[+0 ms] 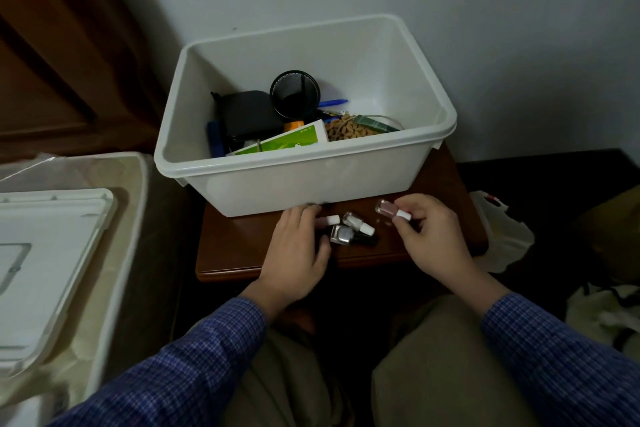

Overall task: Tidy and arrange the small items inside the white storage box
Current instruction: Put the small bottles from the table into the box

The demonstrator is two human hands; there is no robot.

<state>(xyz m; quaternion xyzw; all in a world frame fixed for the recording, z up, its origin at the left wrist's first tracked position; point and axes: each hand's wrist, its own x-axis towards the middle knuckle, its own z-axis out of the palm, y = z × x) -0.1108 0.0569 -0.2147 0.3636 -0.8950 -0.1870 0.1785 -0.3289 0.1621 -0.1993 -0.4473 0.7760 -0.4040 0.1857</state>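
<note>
A: Seated at a small table [242, 253], a person sorts nail-polish bottles in front of the white box [311, 184]. Where is the pink bottle [389, 209]?

B: In the right hand [426, 229], pinched by its white cap between thumb and fingertips, glass end pointing to ten o'clock, toward the box wall.

A: And the left hand [298, 246]?

B: It rests over the loose bottles, fingers curled round what seems to be a white-capped one [329, 219], though the grip is partly hidden. A clear bottle [356, 222] and a silver bottle [343, 234] lie just beside it, at three o'clock.

A: Which way is the box opening from the held bottle?

B: Up and over the near rim, at eleven o'clock. The right hand looks better placed to drop it in, its long axis already aimed there.
</note>
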